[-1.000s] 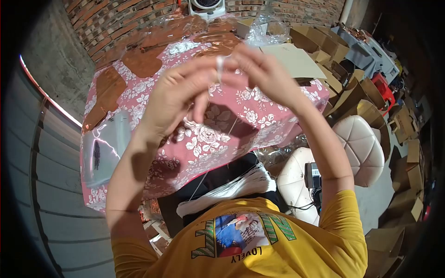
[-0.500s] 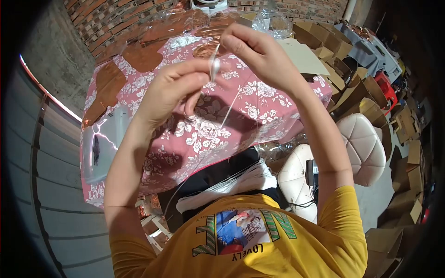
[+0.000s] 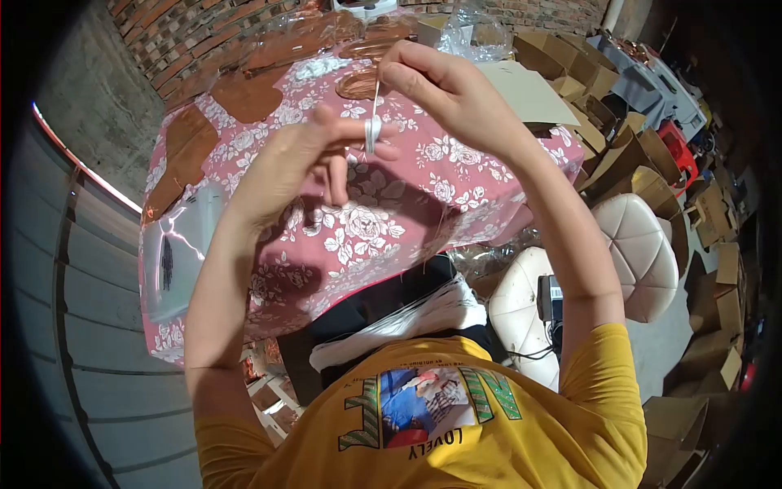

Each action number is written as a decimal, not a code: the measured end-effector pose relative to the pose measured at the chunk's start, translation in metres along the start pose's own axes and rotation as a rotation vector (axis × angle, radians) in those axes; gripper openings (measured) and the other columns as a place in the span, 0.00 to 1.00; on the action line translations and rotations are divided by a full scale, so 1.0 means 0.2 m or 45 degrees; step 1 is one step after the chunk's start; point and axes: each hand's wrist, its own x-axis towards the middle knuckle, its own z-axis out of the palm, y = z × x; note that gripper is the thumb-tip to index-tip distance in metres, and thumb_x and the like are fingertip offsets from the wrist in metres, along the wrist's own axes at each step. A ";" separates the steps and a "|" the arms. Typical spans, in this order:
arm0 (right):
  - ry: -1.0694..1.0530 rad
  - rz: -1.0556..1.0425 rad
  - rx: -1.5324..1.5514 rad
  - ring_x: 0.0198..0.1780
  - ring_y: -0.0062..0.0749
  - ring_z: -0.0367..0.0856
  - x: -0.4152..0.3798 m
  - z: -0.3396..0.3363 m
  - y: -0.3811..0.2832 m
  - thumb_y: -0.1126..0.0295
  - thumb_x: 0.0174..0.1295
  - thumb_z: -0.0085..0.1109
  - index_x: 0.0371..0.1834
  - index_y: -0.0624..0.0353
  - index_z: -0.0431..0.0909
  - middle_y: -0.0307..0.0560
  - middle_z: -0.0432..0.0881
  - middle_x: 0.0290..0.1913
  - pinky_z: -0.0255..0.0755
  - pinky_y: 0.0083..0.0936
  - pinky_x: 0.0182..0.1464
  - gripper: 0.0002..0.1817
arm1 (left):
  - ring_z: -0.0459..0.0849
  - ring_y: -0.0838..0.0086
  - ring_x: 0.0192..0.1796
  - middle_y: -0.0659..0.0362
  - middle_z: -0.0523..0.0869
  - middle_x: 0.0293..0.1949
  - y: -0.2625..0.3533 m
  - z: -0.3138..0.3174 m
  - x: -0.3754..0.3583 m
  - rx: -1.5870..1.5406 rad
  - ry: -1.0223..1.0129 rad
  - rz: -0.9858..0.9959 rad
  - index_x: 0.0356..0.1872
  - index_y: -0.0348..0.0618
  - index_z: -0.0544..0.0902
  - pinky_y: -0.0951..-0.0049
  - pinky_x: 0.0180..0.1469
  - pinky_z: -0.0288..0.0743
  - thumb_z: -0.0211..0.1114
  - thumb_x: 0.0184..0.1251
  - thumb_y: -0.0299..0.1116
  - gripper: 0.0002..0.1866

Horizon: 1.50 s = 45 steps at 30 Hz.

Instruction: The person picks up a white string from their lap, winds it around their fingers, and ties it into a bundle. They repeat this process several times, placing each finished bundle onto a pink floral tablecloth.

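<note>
- A clear case [image 3: 183, 253] lies at the left end of the pink cloth [image 3: 350, 269]. One dark thing [image 3: 168, 261] shows in it, but the shine makes it hard to tell what it is.
- Two brown sheets [image 3: 183, 159] lie on the cloth at the left. More brown stuff at the back is partly under clear wrap, so I cannot count it.
- The left hand [image 3: 281, 167] has its fingers spread. Two fingers poke through the wound string [image 3: 372, 134], and others bend down. The thumb looks blurry.
- One white heap [image 3: 316, 69] and one shiny brown ring [image 3: 358, 83] lie behind the hands. The right hand is just beside the ring.
- One white thing [image 3: 365, 8] is cut off at the top.
- The string goes around the two left fingers and up to the right hand. I cannot count its turns.
- The right hand [image 3: 448, 90] pinches the string with finger and thumb. Its other fingers curl in.
- One bunch of white strings [image 3: 399, 328] lies across the lap, above the yellow shirt [image 3: 423, 407]. They are too many to count.
- Two white seats [image 3: 639, 253] are at the right. A black box [image 3: 550, 300] with a cord hides part of the nearer one.
- Many brown boxes [image 3: 607, 163] overlap behind, near one red thing [image 3: 678, 151] that is partly hidden.
</note>
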 end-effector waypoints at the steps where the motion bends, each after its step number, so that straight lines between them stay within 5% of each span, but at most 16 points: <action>1: 0.049 0.016 -0.071 0.32 0.34 0.80 0.00 0.02 0.05 0.62 0.65 0.48 0.36 0.60 0.77 0.47 0.80 0.28 0.71 0.28 0.35 0.13 | 0.77 0.81 0.27 0.48 0.80 0.50 0.02 0.04 -0.01 -0.284 0.099 0.179 0.62 0.37 0.67 0.81 0.27 0.72 0.32 0.65 0.67 0.42; 3: -0.011 -0.117 -0.153 0.33 0.40 0.81 -0.05 0.11 0.03 0.63 0.65 0.48 0.37 0.60 0.76 0.50 0.80 0.29 0.71 0.34 0.37 0.12 | 0.78 0.81 0.29 0.52 0.80 0.52 0.07 0.08 0.03 -0.468 0.446 0.420 0.59 0.36 0.71 0.83 0.30 0.73 0.35 0.66 0.66 0.41; 6: 0.079 -0.227 0.159 0.32 0.41 0.80 -0.03 0.10 -0.05 0.63 0.65 0.49 0.35 0.61 0.75 0.52 0.79 0.29 0.71 0.33 0.36 0.12 | 0.77 0.79 0.26 0.50 0.80 0.50 -0.06 0.01 0.03 0.376 0.446 0.079 0.60 0.37 0.70 0.83 0.31 0.73 0.32 0.66 0.67 0.42; 9: 0.087 -0.058 -0.130 0.32 0.44 0.80 0.02 0.05 0.04 0.62 0.66 0.46 0.36 0.60 0.74 0.52 0.80 0.29 0.71 0.35 0.35 0.13 | 0.74 0.79 0.20 0.49 0.80 0.50 -0.03 0.06 -0.02 -0.524 0.114 0.282 0.59 0.39 0.71 0.84 0.29 0.71 0.30 0.66 0.67 0.42; 12: -0.176 -0.077 -0.235 0.36 0.50 0.80 -0.05 0.12 -0.06 0.61 0.65 0.46 0.37 0.59 0.74 0.55 0.80 0.31 0.71 0.39 0.38 0.12 | 0.74 0.80 0.19 0.48 0.81 0.49 0.01 0.10 0.06 -0.400 0.697 0.376 0.60 0.35 0.69 0.86 0.25 0.68 0.30 0.66 0.66 0.43; 13: -0.057 -0.126 -0.102 0.35 0.50 0.80 -0.03 0.11 -0.07 0.62 0.65 0.46 0.37 0.59 0.74 0.55 0.80 0.30 0.71 0.40 0.38 0.12 | 0.74 0.80 0.20 0.48 0.82 0.47 -0.08 0.02 0.05 0.096 0.657 0.174 0.60 0.34 0.69 0.86 0.24 0.68 0.30 0.66 0.67 0.44; 16: 0.081 -0.040 -0.073 0.33 0.49 0.80 0.03 0.06 0.04 0.62 0.65 0.46 0.36 0.60 0.74 0.55 0.79 0.29 0.71 0.39 0.36 0.12 | 0.76 0.80 0.22 0.48 0.83 0.45 -0.10 0.03 -0.02 -0.615 0.061 0.235 0.60 0.34 0.69 0.84 0.27 0.70 0.30 0.66 0.67 0.43; 19: -0.239 -0.082 -0.193 0.35 0.43 0.79 -0.06 0.14 -0.02 0.63 0.67 0.47 0.38 0.61 0.73 0.51 0.79 0.32 0.71 0.34 0.38 0.12 | 0.77 0.79 0.25 0.48 0.81 0.48 0.01 0.10 0.03 -0.611 0.604 0.418 0.57 0.34 0.72 0.82 0.28 0.71 0.30 0.65 0.68 0.44; 21: -0.207 -0.082 -0.106 0.32 0.35 0.78 -0.03 0.11 -0.09 0.63 0.67 0.47 0.37 0.62 0.73 0.49 0.79 0.30 0.69 0.30 0.36 0.12 | 0.77 0.78 0.26 0.48 0.81 0.49 -0.08 0.06 0.00 0.135 0.551 -0.011 0.59 0.34 0.70 0.81 0.30 0.72 0.30 0.65 0.68 0.45; 23: 0.040 -0.072 -0.048 0.30 0.28 0.76 0.01 0.07 0.01 0.63 0.68 0.47 0.38 0.63 0.73 0.46 0.77 0.28 0.68 0.24 0.34 0.13 | 0.75 0.82 0.24 0.49 0.81 0.49 -0.11 0.06 -0.03 -0.218 0.196 0.061 0.60 0.35 0.69 0.83 0.26 0.70 0.29 0.63 0.70 0.46; 25: -0.097 -0.008 -0.268 0.32 0.33 0.79 -0.01 0.08 0.11 0.64 0.68 0.46 0.41 0.62 0.74 0.50 0.80 0.32 0.69 0.29 0.35 0.12 | 0.73 0.86 0.22 0.49 0.81 0.49 -0.07 0.10 -0.01 -0.605 0.295 0.240 0.61 0.37 0.69 0.87 0.22 0.66 0.27 0.62 0.71 0.46; 28: -0.211 -0.155 -0.190 0.32 0.52 0.78 -0.08 0.16 -0.03 0.63 0.63 0.51 0.39 0.59 0.76 0.57 0.78 0.28 0.70 0.38 0.35 0.11 | 0.70 0.86 0.19 0.50 0.82 0.46 -0.16 0.04 0.00 -0.087 0.543 -0.063 0.61 0.38 0.69 0.87 0.23 0.67 0.24 0.63 0.70 0.46; 30: -0.054 -0.006 -0.015 0.32 0.48 0.78 -0.02 0.12 -0.03 0.64 0.64 0.49 0.35 0.61 0.75 0.56 0.78 0.29 0.70 0.35 0.33 0.11 | 0.71 0.84 0.20 0.49 0.83 0.44 -0.16 0.06 -0.02 -0.202 0.273 -0.051 0.59 0.36 0.71 0.86 0.25 0.68 0.25 0.65 0.67 0.45; 31: -0.066 -0.031 -0.071 0.28 0.28 0.75 0.00 0.08 0.03 0.66 0.67 0.46 0.34 0.63 0.73 0.45 0.77 0.27 0.69 0.26 0.32 0.11 | 0.71 0.84 0.20 0.48 0.83 0.43 -0.14 0.08 -0.03 -0.415 0.124 -0.018 0.58 0.35 0.71 0.85 0.25 0.68 0.25 0.66 0.66 0.44; 35: -0.249 0.201 -0.126 0.35 0.40 0.82 -0.10 0.22 0.05 0.64 0.66 0.49 0.49 0.60 0.75 0.55 0.80 0.32 0.72 0.31 0.38 0.14 | 0.73 0.83 0.27 0.53 0.76 0.56 -0.15 0.07 -0.01 -0.537 0.300 0.161 0.64 0.34 0.64 0.83 0.32 0.69 0.25 0.69 0.63 0.41; 45: -0.218 -0.080 -0.196 0.30 0.52 0.76 -0.12 0.22 -0.03 0.66 0.63 0.50 0.34 0.60 0.71 0.56 0.75 0.27 0.69 0.36 0.32 0.08 | 0.76 0.81 0.31 0.51 0.69 0.63 -0.13 0.18 -0.02 -0.058 0.529 0.218 0.68 0.41 0.59 0.81 0.36 0.71 0.25 0.70 0.60 0.38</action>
